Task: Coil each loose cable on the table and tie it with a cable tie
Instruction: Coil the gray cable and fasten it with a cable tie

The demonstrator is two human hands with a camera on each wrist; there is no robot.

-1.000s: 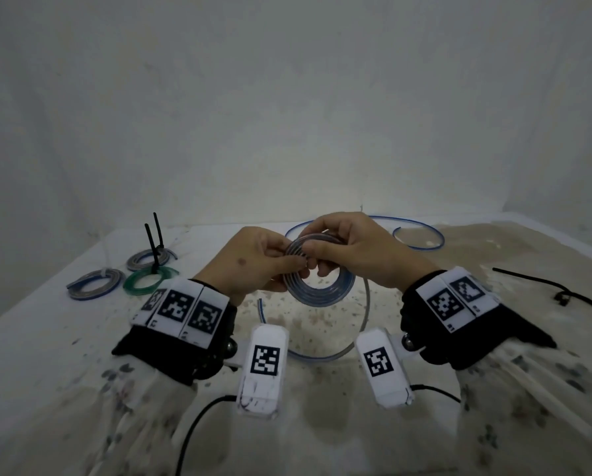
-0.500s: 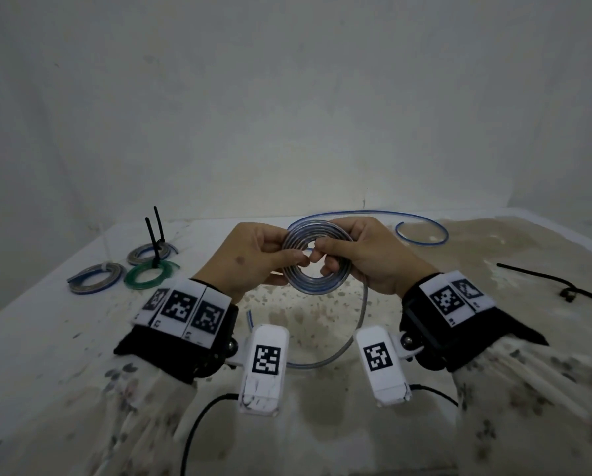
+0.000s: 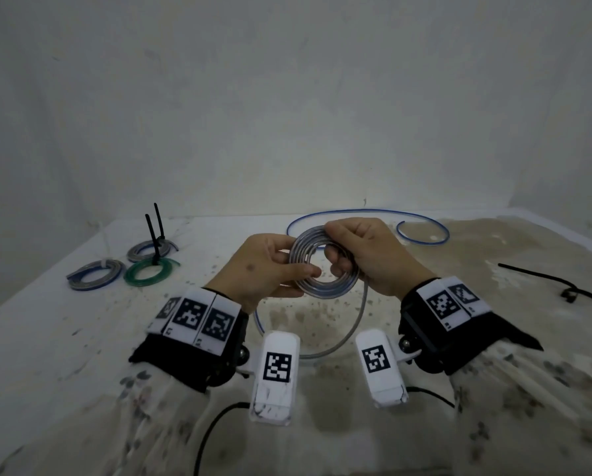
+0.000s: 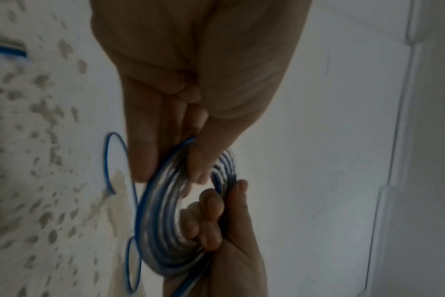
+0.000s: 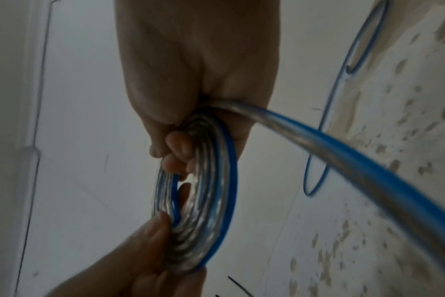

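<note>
Head view puts the coil (image 3: 323, 266) of silver-and-blue cable in the air above the table (image 3: 47, 324), held between both hands at about chest height. Compared with a second ago the coil has risen and tipped more upright, so its open centre now faces the camera, and the slack loop hanging below it has shortened. The left hand (image 3: 265, 266) pinches the coil's left side, thumb in front and fingers curled behind. The right hand (image 3: 370, 255) grips the right and upper part, fingers curled through the centre. The uncoiled tail (image 3: 353, 324) drops from the right hand, sweeps under the wrists and runs back up to the far loop (image 3: 421, 228) lying on the table, which has stayed where it was.

On the left of the table lie three finished coils: a grey one (image 3: 93, 274), a green one (image 3: 150, 273) and another grey one (image 3: 150, 250) behind, with two black tie ends (image 3: 154, 231) standing up. A black tie (image 3: 545, 283) lies at the right edge.

Both wrist views are blurred by motion. The left wrist view shows the coil (image 4: 170, 221) edge-on, and the right wrist view shows the tail (image 5: 343, 160) leaving the palm. The cable's starting end is hidden inside the turns.
</note>
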